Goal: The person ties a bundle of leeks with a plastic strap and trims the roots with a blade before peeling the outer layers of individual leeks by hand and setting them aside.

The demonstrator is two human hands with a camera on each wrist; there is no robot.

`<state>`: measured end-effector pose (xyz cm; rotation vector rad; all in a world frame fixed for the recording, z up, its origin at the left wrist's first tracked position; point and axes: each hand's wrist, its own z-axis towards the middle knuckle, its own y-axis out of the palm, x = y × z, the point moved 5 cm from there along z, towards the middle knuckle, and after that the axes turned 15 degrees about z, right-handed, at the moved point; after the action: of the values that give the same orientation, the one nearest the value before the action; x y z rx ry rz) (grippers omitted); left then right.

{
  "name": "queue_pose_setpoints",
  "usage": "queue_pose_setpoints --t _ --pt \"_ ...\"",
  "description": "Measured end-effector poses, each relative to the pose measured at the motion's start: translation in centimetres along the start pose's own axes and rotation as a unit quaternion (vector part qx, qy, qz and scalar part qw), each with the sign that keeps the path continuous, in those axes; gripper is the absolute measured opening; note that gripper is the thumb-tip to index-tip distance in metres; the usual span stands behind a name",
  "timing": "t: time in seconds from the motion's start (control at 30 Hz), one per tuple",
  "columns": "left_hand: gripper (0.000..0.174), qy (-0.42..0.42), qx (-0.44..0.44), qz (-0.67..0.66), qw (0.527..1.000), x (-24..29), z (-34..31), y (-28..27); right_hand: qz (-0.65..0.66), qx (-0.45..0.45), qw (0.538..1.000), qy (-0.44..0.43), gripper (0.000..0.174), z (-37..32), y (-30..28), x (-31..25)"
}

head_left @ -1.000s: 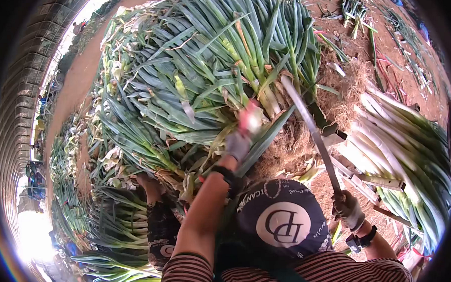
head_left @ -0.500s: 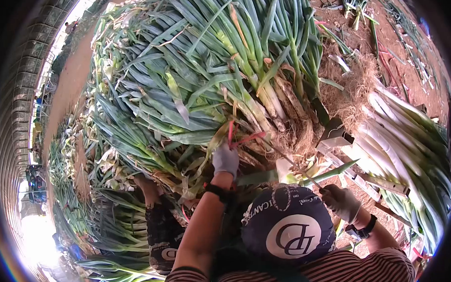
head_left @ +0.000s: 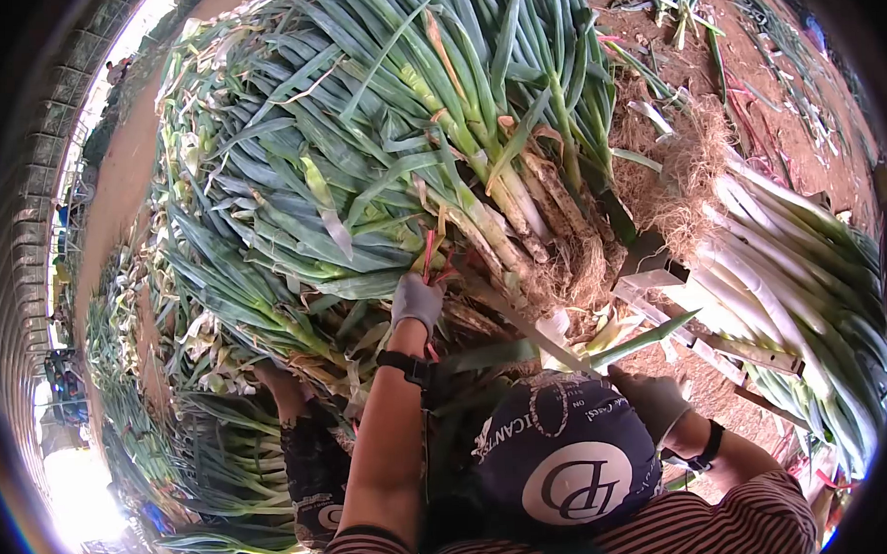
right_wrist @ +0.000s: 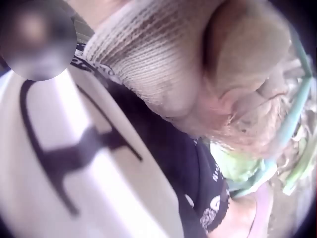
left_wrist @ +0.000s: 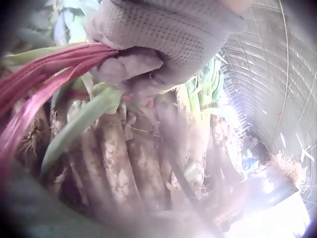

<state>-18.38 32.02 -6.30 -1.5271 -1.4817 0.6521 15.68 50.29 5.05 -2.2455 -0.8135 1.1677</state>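
My gloved left hand (head_left: 418, 299) grips a red plastic tie (head_left: 430, 246) at the front of a heap of long green onions (head_left: 381, 172). In the left wrist view the strands of the tie (left_wrist: 44, 89) trail from the curled fingers, above soil-stained onion stems (left_wrist: 116, 153). My gloved right hand (head_left: 651, 399) is curled round the handle end of a long knife, the handle itself hidden in the fist. The blade (head_left: 555, 349) points toward the left hand and passes low across the stems. In the right wrist view the fist (right_wrist: 242, 59) is beside my patterned dark clothing.
Peeled white onions (head_left: 757, 295) lie in a row at the right, near a metal frame (head_left: 700, 341). Dry roots (head_left: 689, 171) pile up behind it. A cut onion end and a leaf (head_left: 646, 340) are near the blade. My knee (head_left: 567, 448) stands close in front.
The red tie was swung up in the left hand, then brought down by the stems. The right hand has lowered the knife from upright and moved it leftward toward the left hand.
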Motion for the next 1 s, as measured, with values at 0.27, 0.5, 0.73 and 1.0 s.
queue_pose_setpoints --t 0.27,0.5,0.73,1.0 --pt "0.034 -0.001 0.033 0.023 0.999 0.2 -0.7 0.3 0.07 0.006 0.994 0.084 0.043 0.9 -0.9 0.1" --pt "0.029 0.019 0.092 0.015 0.995 -0.8 -0.5 1.8 0.435 0.071 0.894 -0.082 0.045 7.0 8.4 5.4" --pt "0.028 0.046 0.101 -0.015 0.994 -1.0 -0.1 2.1 0.551 -0.085 0.82 0.133 0.047 4.0 3.9 3.2" --pt "0.039 0.056 0.051 -0.103 0.992 -2.9 -0.2 3.3 0.47 -0.073 0.873 0.112 0.046 6.6 2.5 1.2"
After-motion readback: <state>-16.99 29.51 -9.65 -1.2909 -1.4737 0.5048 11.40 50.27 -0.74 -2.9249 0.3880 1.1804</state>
